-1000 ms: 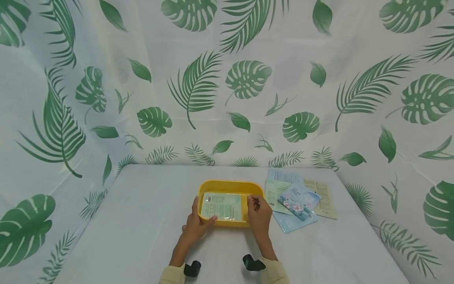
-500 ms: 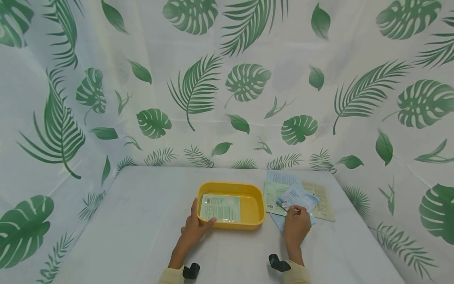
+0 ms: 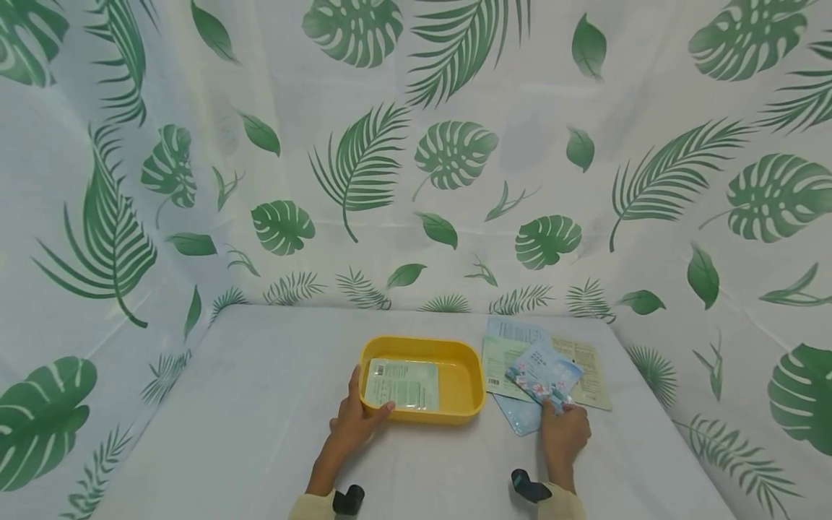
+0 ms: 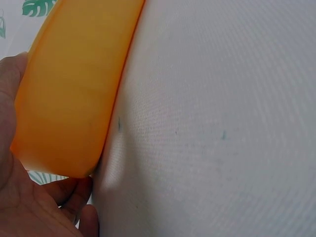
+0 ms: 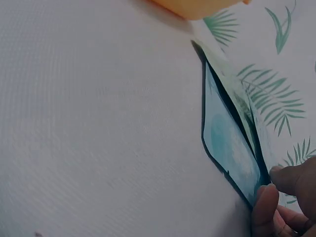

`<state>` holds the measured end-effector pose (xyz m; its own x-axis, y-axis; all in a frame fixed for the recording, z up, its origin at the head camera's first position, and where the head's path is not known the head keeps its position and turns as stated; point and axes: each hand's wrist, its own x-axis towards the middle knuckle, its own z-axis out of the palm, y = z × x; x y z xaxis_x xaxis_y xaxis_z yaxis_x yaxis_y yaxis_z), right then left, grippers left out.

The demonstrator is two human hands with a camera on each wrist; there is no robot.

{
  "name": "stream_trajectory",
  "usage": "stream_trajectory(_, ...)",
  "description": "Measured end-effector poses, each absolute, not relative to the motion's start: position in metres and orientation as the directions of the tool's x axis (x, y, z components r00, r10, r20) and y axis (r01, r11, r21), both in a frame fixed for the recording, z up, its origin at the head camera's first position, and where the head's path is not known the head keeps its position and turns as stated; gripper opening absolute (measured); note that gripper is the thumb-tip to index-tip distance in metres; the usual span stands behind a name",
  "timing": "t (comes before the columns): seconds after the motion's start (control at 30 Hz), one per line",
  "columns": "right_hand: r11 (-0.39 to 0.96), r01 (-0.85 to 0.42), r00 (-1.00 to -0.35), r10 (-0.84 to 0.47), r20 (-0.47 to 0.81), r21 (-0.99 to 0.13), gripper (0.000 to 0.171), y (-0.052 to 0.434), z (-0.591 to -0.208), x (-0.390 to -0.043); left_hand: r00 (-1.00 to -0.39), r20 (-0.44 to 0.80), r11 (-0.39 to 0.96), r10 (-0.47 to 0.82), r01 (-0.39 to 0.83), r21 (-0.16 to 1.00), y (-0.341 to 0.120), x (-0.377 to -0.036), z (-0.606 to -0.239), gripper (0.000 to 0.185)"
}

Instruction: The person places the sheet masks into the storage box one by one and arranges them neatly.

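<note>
Cloth, white with green leaves, covers the table and hangs behind and to both sides. Bare cloth spreads left of the left hand, which grips the yellow tray at its near-left corner. Just right, the right hand pinches the top blue packet of a pile near the table's right edge.

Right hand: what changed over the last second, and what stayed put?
The right hand left the yellow tray, moved right to the sachet pile and now pinches the floral sachet. The left hand keeps holding the tray; the green sachet stays inside.
</note>
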<state>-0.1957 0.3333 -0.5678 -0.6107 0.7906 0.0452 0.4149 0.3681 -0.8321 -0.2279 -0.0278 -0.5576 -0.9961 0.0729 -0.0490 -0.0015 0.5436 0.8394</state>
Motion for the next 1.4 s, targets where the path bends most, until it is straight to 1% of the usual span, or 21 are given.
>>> stream_trajectory(0.23,0.344,0.444,-0.579,0.815,0.028,-0.827,0.032,0.342,-0.569,-0.195,-0.996,-0.042,0.537,0.085,0.011,0.844,-0.028,-0.225,-0.555,0.105)
stream_trajectory(0.43,0.342,0.445,-0.569,0.822,0.034,-0.828,0.033,0.343,-0.569,-0.194,-0.995,-0.039,0.545,0.092,0.017,0.838,-0.026,-0.225,-0.556,0.104)
stream_trajectory(0.53,0.325,0.444,-0.550,0.835,0.032,-0.835,0.033,0.343,-0.569,-0.194,-0.995,-0.037,0.541,0.090,0.018,0.841,-0.025,-0.225,-0.556,0.104)
stream_trajectory(0.63,0.300,0.425,-0.521,0.853,0.040,-0.854,0.031,0.344,-0.569,-0.193,-0.995,-0.038,0.538,0.088,0.015,0.843,-0.025,-0.226,-0.556,0.103)
stream_trajectory(0.73,0.243,0.382,-0.503,0.864,0.020,-0.892,0.030,0.346,-0.568,-0.192,-0.995,-0.041,0.536,0.087,0.012,0.844,-0.025,-0.226,-0.556,0.103)
stream_trajectory(0.87,0.138,0.332,-0.508,0.860,-0.053,-0.933,0.033,0.349,-0.567,-0.191,-0.996,-0.043,0.538,0.082,0.008,0.843,-0.026,-0.225,-0.555,0.104)
stream_trajectory(0.97,0.090,0.324,-0.508,0.856,-0.093,-0.942,0.034,0.349,-0.568,-0.191,-0.996,-0.042,0.541,0.080,0.008,0.841,-0.026,-0.225,-0.555,0.104)
stream_trajectory(1.07,0.091,0.322,-0.523,0.846,-0.097,-0.942,0.037,0.349,-0.569,-0.190,-0.996,-0.042,0.540,0.080,0.008,0.842,-0.026,-0.226,-0.556,0.104)
stream_trajectory(1.2,0.109,0.335,-0.554,0.826,-0.103,-0.936,0.044,0.348,-0.568,-0.190,-0.996,-0.045,0.541,0.074,0.002,0.841,-0.027,-0.227,-0.558,0.104)
stream_trajectory(1.27,0.114,0.347,-0.560,0.822,-0.108,-0.931,0.047,0.347,-0.568,-0.189,-0.996,-0.046,0.541,0.072,0.000,0.841,-0.026,-0.227,-0.559,0.104)
stream_trajectory(1.4,0.141,0.352,-0.560,0.824,-0.088,-0.925,0.044,0.346,-0.569,-0.188,-0.996,-0.044,0.541,0.074,0.003,0.841,-0.026,-0.227,-0.560,0.104)
